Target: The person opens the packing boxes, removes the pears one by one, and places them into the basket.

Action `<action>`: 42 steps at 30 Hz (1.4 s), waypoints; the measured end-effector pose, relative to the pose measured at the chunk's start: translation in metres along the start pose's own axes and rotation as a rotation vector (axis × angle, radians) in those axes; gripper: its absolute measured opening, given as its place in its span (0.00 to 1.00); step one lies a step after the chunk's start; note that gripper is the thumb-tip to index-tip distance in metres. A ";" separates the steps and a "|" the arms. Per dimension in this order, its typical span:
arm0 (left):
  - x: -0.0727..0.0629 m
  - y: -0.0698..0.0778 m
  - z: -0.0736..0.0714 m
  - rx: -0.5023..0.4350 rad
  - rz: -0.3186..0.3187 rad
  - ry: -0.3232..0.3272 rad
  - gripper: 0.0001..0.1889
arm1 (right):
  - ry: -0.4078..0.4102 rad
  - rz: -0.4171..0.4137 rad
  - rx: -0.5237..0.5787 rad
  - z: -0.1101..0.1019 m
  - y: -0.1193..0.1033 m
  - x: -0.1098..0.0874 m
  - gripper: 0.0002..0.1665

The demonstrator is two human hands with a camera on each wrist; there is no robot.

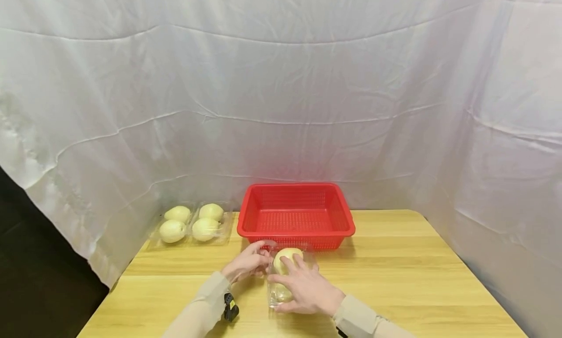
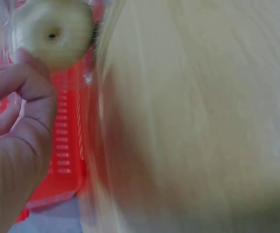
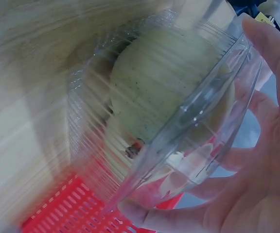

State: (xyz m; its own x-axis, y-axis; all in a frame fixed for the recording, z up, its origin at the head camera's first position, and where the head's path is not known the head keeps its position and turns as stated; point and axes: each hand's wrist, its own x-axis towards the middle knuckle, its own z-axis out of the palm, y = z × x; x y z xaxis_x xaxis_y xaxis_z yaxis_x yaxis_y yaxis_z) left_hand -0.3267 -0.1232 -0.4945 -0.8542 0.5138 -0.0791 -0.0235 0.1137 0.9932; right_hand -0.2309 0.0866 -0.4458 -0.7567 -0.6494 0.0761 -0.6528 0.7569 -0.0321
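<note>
In front of the red basket, a clear plastic clamshell box (image 1: 281,291) holds two pale yellow pears (image 1: 287,260). My right hand (image 1: 307,287) spreads over the box from the right and grips it by its edges; the right wrist view shows fingertips at opposite ends of the clear lid (image 3: 193,111). On the box's left side is my left hand (image 1: 249,262), its fingers bent and pinching the far left edge. A pear (image 2: 52,36) shows just beyond those fingertips in the left wrist view, though blur hides the exact contact.
The red perforated plastic basket (image 1: 296,238) stands at the back middle, with nothing visible inside. Two more clear boxes (image 1: 228,230) of pears (image 1: 205,229) sit side by side at the back left. A pale curtain (image 1: 281,148) surrounds the wooden table (image 1: 404,279).
</note>
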 end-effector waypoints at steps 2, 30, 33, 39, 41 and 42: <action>0.000 0.000 0.003 0.040 -0.001 0.015 0.27 | 0.006 0.002 -0.003 0.000 0.000 0.000 0.39; 0.005 0.001 0.014 0.034 -0.004 0.245 0.11 | 0.044 -0.014 -0.006 0.002 0.000 -0.004 0.38; 0.005 0.002 0.014 0.050 -0.002 0.269 0.08 | 0.045 -0.008 0.007 0.002 0.001 -0.005 0.38; 0.004 0.002 0.010 0.101 0.018 0.257 0.07 | 0.047 -0.011 -0.010 0.002 0.002 -0.007 0.39; 0.002 0.002 0.010 0.119 0.020 0.250 0.08 | 0.048 -0.010 -0.013 0.003 0.001 -0.008 0.39; 0.000 0.002 0.010 0.128 0.023 0.246 0.09 | 0.051 -0.011 -0.016 0.003 0.001 -0.008 0.39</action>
State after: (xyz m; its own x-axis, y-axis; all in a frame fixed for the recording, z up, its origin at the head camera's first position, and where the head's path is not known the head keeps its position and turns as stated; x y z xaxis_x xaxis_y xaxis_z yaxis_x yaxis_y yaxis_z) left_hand -0.3215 -0.1148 -0.4933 -0.9546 0.2972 -0.0177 0.0500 0.2186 0.9745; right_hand -0.2256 0.0924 -0.4490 -0.7466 -0.6531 0.1268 -0.6598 0.7513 -0.0153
